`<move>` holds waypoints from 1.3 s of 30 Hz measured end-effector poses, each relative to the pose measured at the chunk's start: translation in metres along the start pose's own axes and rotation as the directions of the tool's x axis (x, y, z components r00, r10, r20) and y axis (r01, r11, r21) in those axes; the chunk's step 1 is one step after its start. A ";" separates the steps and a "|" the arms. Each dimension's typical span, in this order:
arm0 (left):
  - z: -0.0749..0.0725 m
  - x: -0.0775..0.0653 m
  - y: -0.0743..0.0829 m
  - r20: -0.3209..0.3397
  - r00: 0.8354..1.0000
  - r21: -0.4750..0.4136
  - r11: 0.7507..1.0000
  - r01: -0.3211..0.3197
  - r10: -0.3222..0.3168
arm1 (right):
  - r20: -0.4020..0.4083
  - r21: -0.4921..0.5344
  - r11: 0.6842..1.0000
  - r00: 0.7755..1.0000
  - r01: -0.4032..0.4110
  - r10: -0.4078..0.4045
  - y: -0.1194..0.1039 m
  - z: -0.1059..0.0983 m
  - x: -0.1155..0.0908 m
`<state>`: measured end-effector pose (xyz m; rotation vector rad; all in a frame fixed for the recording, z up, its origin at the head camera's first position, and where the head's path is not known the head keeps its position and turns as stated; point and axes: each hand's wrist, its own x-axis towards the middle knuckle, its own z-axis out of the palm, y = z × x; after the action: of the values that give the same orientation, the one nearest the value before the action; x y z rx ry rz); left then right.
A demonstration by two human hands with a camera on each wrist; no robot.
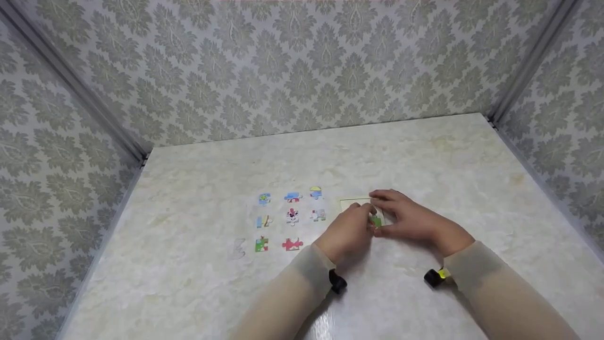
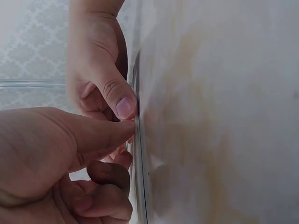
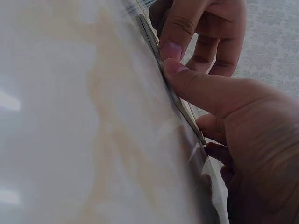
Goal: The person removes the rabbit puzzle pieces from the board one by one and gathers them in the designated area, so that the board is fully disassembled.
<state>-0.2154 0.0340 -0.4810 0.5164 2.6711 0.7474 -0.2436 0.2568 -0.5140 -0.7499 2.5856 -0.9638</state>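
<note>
A small pale puzzle tray (image 1: 355, 199) lies flat on the table, partly covered by both hands. At its near right corner, a green puzzle piece (image 1: 376, 221) shows between the hands. My left hand (image 1: 347, 231) reaches over the tray with curled fingers and pinches at this green piece; its fingertips are partly hidden. My right hand (image 1: 416, 220) holds the tray's right side, fingers at the far corner and thumb at the near one. In the right wrist view, both thumbs meet at the tray's thin edge (image 3: 152, 37).
Left of the tray, several loose puzzle pieces (image 1: 292, 216) lie in rows on the marbled table (image 1: 198, 179). A whitish, odd-shaped piece (image 1: 239, 249) lies at their lower left. Patterned walls (image 1: 302, 71) enclose the table at the back and sides.
</note>
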 end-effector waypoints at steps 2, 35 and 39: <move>0.000 0.000 0.000 -0.005 1.000 -0.012 1.000 0.004 -0.004 | -0.004 -0.003 1.000 1.000 0.000 0.000 -0.001 0.000 0.001; -0.052 -0.084 -0.088 -0.068 0.998 -0.122 0.992 0.000 -0.008 | -0.006 -0.025 0.999 1.000 0.026 -0.026 0.002 0.000 0.004; -0.050 -0.087 -0.093 -0.055 0.998 -0.096 0.995 0.031 -0.036 | -0.007 -0.031 0.999 1.000 0.022 -0.023 0.003 0.000 0.002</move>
<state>-0.1820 -0.0986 -0.4737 0.4309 2.6735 0.8866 -0.2462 0.2575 -0.5156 -0.7863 2.6098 -0.9367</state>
